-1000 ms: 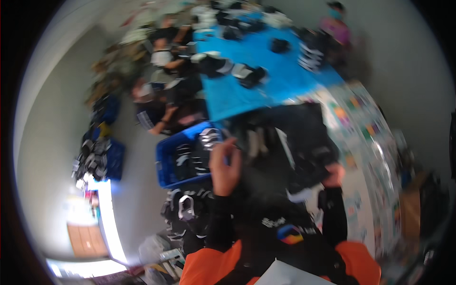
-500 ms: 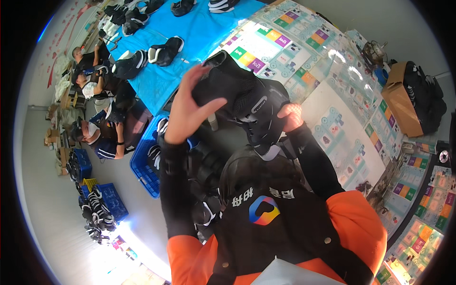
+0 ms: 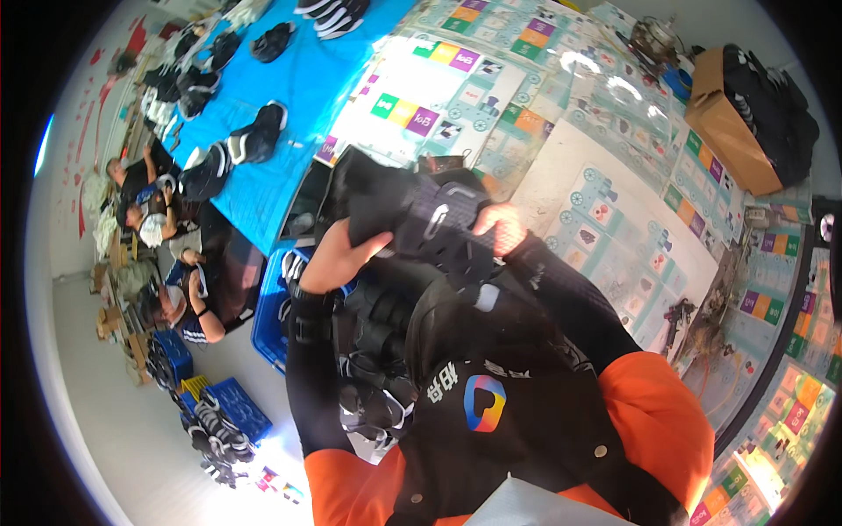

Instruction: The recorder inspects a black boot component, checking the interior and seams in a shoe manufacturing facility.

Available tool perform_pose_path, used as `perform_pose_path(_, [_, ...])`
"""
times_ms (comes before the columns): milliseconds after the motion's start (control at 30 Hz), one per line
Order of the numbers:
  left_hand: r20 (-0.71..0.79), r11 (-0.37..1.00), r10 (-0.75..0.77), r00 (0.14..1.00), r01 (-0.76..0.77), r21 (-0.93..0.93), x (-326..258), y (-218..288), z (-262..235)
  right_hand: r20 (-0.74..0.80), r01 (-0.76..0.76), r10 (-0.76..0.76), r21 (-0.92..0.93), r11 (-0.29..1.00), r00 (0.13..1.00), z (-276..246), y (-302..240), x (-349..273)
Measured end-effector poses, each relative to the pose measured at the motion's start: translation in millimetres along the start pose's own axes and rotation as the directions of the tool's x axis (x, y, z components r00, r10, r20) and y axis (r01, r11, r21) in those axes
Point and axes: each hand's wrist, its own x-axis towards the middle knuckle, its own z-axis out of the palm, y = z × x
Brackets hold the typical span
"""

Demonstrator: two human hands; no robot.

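Note:
A soft black shoe upper (image 3: 419, 215) with a light grey logo patch hangs in front of my chest, over the near edge of the work table. My left hand (image 3: 338, 259) grips its left end, thumb laid on the near side and the other fingers mostly hidden behind it. On the opposite end, my right hand (image 3: 505, 228) is closed around the edge, slightly blurred. A small pale tab shows at the upper's lower tip. Below it, several dark shoe pieces (image 3: 381, 311) lie beside my lap.
Black-and-white shoes (image 3: 259, 136) stand on a blue table cover (image 3: 307, 79). A printed tabletop (image 3: 605, 202) spreads to the right, with a cardboard box (image 3: 715, 131) of black pieces at its far side. A blue crate (image 3: 263, 329) stands left. Co-workers (image 3: 180, 302) sit farther left.
My left hand went from spread fingers beside the upper to gripping it. The upper has come lower and tilted flatter, with both hands on it. The view has shifted to the right.

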Motion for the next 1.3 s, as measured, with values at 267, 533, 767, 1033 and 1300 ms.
perform_pose_path(267, [-0.381, 0.979, 0.197, 0.903, -0.158, 0.131, 45.0, -31.3, -27.5, -0.031, 0.115, -0.131, -0.320, 0.941, 0.991, -41.0, 36.4, 109.5])
perform_pose_path(533, [-0.101, 0.988, 0.124, 0.987, -0.114, 0.102, 177.1, -79.2, -24.3, -0.165, 0.094, -0.031, 0.390, 0.916, 0.986, -101.6, 12.8, 134.9])
perform_pose_path(767, [-0.255, 0.997, 0.068, 0.965, -0.073, -0.008, 196.3, -95.7, 9.0, -0.260, 0.144, -0.075, 0.256, 0.956, 0.963, -160.6, 16.0, 145.7])
perform_pose_path(1033, [-0.370, 0.988, 0.140, 0.918, -0.152, -0.004, 191.7, -88.4, 51.6, -0.031, 0.129, -0.125, 0.244, 0.961, 0.992, -152.9, -2.0, 104.5])
perform_pose_path(1300, [-0.411, 0.988, 0.156, 0.898, -0.133, 0.084, 203.8, -114.3, 71.4, -0.249, -0.039, 0.053, 0.061, 0.997, 0.967, -178.0, -1.3, 116.5])
